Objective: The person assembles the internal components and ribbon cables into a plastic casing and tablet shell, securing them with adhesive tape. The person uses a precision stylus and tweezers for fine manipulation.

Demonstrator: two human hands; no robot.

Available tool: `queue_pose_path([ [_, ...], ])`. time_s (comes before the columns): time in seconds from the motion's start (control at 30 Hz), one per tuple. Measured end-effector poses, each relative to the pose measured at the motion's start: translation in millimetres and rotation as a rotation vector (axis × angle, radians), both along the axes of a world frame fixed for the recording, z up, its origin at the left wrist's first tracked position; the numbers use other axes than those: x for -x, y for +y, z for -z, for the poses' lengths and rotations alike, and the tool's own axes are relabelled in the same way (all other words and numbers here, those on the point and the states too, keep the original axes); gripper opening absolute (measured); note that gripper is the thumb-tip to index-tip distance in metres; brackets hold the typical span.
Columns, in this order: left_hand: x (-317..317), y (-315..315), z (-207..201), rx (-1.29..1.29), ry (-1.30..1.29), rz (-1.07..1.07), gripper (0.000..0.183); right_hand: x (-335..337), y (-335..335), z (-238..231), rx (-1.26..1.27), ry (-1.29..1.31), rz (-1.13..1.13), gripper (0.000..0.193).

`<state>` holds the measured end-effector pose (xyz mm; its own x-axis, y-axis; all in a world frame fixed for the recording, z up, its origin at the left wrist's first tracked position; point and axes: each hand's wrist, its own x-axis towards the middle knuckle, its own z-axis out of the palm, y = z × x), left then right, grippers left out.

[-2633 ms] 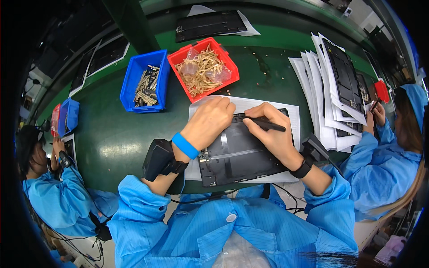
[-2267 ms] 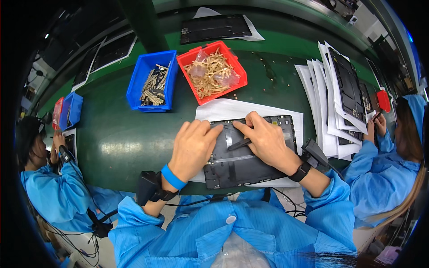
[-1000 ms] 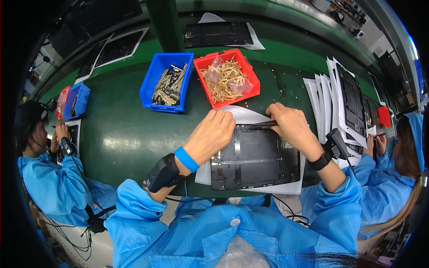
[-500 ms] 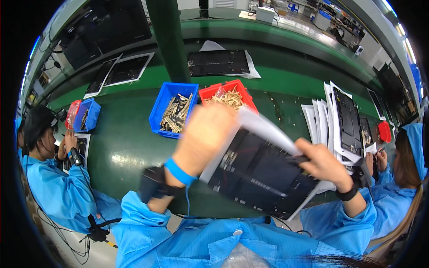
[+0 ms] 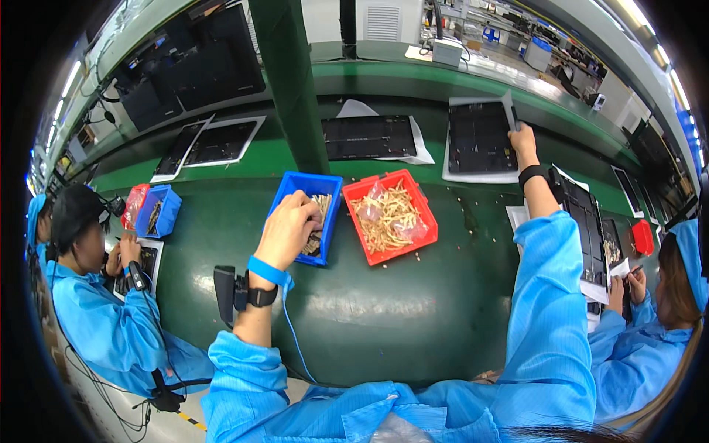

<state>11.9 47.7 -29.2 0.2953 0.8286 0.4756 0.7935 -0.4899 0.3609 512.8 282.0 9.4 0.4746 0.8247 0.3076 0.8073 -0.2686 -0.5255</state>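
Now our left hand [image 5: 289, 225] dips cupped into the blue bin [image 5: 295, 193] of small, light, stiff parts [image 5: 319, 221], best pinched singly, while our right hand [image 5: 523, 138] grips a thin sheet [image 5: 509, 109] over the far panel [image 5: 480, 139].

Electronics assembly line: green conveyor bench [image 5: 413, 310], parts bins [image 5: 306, 214], blue-smocked workers [image 5: 111, 325].

Left hand [image 5: 286, 225] in blue bin [image 5: 294, 193]; right hand [image 5: 523, 137] on far dark panel [image 5: 478, 139]
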Motion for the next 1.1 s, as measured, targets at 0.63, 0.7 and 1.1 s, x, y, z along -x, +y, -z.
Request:
queue_pose_path([
  [0.63, 8.1, -17.0, 0.4, 0.055, -0.415, -0.26, 0.011, 242.9, 25.0, 51.4, 0.209, 0.459, -0.59, 0.051],
  [0.7, 4.8, -12.1, 0.8, 0.054, -0.445, -0.246, 0.011, 235.3, 20.5, 33.0, 0.019, 0.869, -0.556, 0.034],
  [1.1, 12.8, -17.7, 4.8, -0.02, -0.357, -0.204, 0.011, 135.8, -244.8, -48.5, -0.347, 1.486, -0.519, 0.014],
])
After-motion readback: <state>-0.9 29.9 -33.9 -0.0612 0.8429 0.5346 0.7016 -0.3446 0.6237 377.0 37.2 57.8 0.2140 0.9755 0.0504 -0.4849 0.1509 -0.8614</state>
